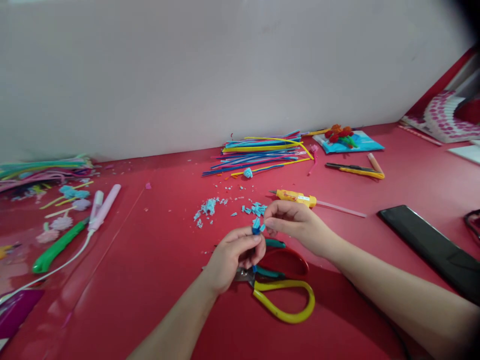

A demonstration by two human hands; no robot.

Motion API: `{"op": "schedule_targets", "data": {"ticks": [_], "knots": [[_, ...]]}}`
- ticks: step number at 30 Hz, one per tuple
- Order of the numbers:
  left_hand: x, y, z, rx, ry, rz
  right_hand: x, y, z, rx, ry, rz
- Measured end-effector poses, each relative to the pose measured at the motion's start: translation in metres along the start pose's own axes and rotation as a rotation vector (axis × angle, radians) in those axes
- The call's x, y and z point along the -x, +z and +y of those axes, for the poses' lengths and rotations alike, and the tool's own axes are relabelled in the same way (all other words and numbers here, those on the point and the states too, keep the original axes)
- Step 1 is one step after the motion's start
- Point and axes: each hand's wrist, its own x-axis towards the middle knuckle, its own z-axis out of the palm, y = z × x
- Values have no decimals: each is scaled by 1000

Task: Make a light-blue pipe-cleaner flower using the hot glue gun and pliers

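Between thumb and fingers, my left hand (232, 255) pinches a dark blue pipe-cleaner stem (256, 230) topped with light blue pieces. The fingers of my right hand (294, 220) are closed at a small light blue piece (262, 227) beside the top of that stem. Below my hands lie yellow-handled scissors (285, 300), overlapped by a tool with red and teal handles (300, 260) whose front end my left hand hides. Cut light blue bits (258, 209) are heaped just beyond my fingertips, with paler fluffy scraps (208, 206) to their left.
A yellow glue gun (294, 197) with a glue stick lies beyond my right hand. Pipe cleaners (262, 150) are piled by the wall. A black phone (431, 250) lies at right. At left are a pink corded tool (103, 210) and a green-handled tool (58, 250).
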Motion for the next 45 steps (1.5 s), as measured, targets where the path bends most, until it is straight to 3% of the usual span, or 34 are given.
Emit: {"op": "schedule_targets", "data": {"ticks": [13,28,32,36,45], "knots": [[0,1,0,41,10,-88,1,1,0,19,-10,-15],[-1,0,-1,22,12,-95,0,3,-2,268,-55,58],[-1,-1,0,49,23,-90,0,0,3,110,-57,55],[0,0,2,68,38,-82,-2,0,6,-41,27,-50],[-3,0,1,42,-39,-2,-1,6,5,-237,107,-140]]}}
